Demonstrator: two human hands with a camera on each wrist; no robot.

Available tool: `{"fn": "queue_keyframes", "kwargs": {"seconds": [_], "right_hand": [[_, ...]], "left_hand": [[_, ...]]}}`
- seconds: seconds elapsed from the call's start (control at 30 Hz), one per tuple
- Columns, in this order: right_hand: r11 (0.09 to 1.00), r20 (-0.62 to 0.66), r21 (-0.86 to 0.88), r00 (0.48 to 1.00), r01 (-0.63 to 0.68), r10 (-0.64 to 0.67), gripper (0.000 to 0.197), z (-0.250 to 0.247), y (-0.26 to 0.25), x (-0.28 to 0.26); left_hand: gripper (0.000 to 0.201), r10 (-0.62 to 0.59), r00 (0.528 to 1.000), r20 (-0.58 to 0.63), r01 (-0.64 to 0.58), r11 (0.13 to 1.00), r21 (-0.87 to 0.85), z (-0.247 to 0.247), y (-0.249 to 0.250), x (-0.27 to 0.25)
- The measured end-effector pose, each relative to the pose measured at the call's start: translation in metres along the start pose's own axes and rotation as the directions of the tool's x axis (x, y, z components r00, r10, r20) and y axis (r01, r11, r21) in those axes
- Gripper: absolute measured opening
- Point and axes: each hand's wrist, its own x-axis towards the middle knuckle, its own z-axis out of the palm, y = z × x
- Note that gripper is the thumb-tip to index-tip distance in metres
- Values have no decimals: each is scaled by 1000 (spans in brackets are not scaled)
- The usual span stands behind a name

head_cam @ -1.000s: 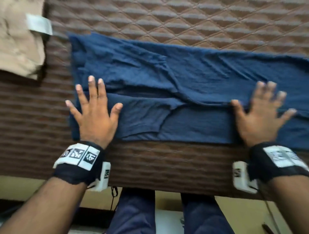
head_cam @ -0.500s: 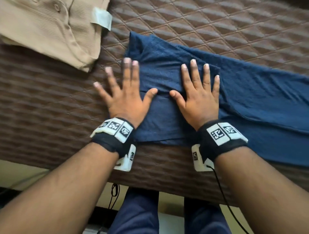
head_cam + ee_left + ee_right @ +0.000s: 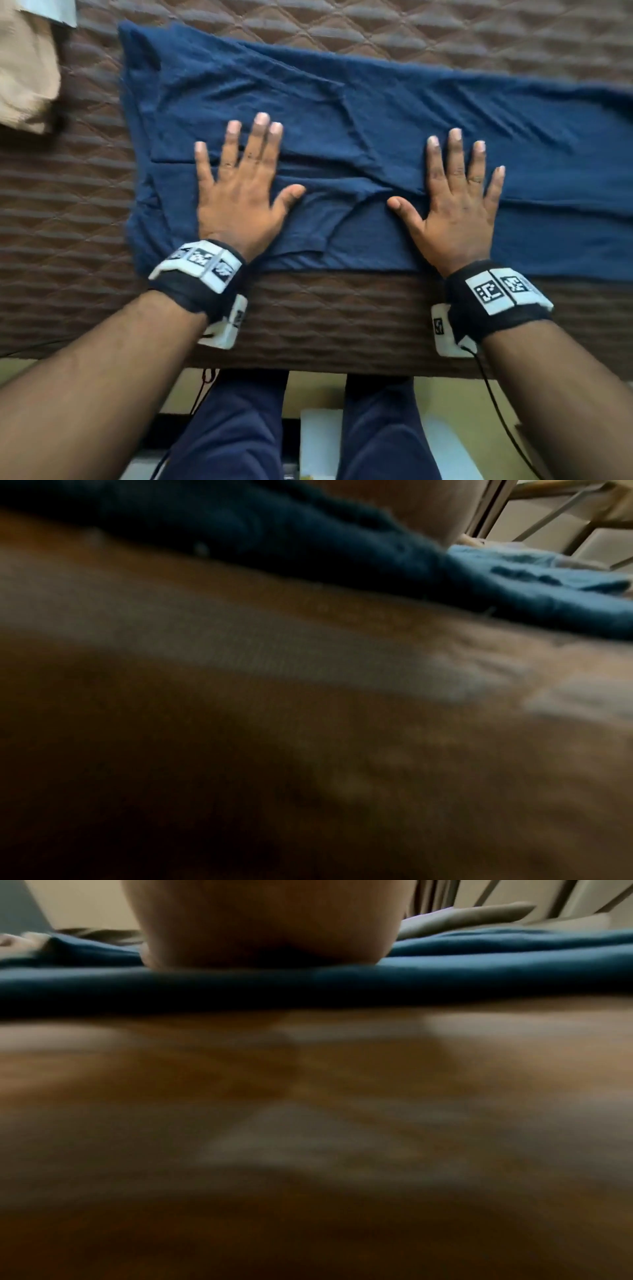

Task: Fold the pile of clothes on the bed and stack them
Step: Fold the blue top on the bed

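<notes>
Navy garment (image 3: 394, 113) lies pressed under left hand (image 3: 239, 202) and right hand (image 3: 452, 216), fingers (image 3: 262, 137) spread flat.

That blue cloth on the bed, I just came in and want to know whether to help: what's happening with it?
A person is folding laundry. Both hands lie flat, fingers spread, on a navy blue garment spread lengthwise across the brown quilted bedspread: the left hand near its left end, the right hand further along. It is partly folded and wrinkled, not yet a compact stack. A beige garment lies at the far left.
</notes>
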Motion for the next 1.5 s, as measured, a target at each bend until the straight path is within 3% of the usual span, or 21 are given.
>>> {"fn": "queue_keyframes", "kwargs": {"seconds": [0.17,0.27,0.37,0.43,0.57,0.7,0.83,0.93,1.03,1.1,1.17,1.2,1.23,1.27,1.3,1.33,1.37,1.43,1.5], "right_hand": [[994,-52,37,993,-104,106,88,-1,110,-12],[970,-64,65,969,-233,237,88,-7,188,-18],[935,-47,117,938,-335,343,85,-15,250,-26],[908,-23,165,919,-385,394,84,-21,278,-31],[835,-46,274,861,-477,507,80,-34,288,-38],[721,-71,476,796,-503,602,68,-42,271,-33],[460,90,713,719,-529,689,66,-45,259,-13],[305,132,824,684,-478,718,45,-45,260,1],[76,200,946,752,-315,628,15,-47,265,6],[5,201,971,820,-241,536,8,-55,261,6],[44,152,980,875,-194,460,7,-67,251,5],[72,126,982,897,-172,425,8,-72,240,6],[102,99,983,917,-149,386,8,-77,228,6],[138,71,982,936,-125,345,9,-81,213,7],[176,41,980,952,-98,303,9,-83,196,8],[211,12,975,965,-70,261,9,-85,178,8],[243,-10,969,976,-44,219,10,-85,156,10],[324,-44,946,987,-9,154,15,-80,105,12],[385,-25,923,995,-13,93,24,-71,52,10]], "left_hand": [[78,-28,999,27,28,1000,15,-1,-1,0],[76,-92,995,35,92,996,6,-6,9,1],[74,-140,990,25,141,989,-51,-15,45,3],[72,-60,998,3,60,997,-53,-15,92,6],[70,131,991,-27,-133,988,-72,1,214,18],[76,119,992,50,-115,991,-70,27,314,24],[79,50,998,50,-50,999,11,44,333,23],[80,56,998,42,-56,998,3,46,329,23],[80,47,996,72,-46,999,-18,45,334,24],[79,44,991,124,-37,998,-57,37,332,25],[75,67,988,140,-17,943,-332,25,327,29],[70,50,990,129,33,818,-574,14,321,30],[63,-7,995,101,84,613,-786,3,313,29],[55,-102,993,63,99,408,-908,-9,302,26],[47,-217,976,28,95,304,-948,-21,287,23],[40,-312,950,7,105,299,-948,-29,269,18],[36,-375,927,12,152,348,-925,-36,245,13],[31,-411,904,115,288,390,-875,-46,196,2],[17,-397,873,282,413,298,-860,-53,153,-6]]}}
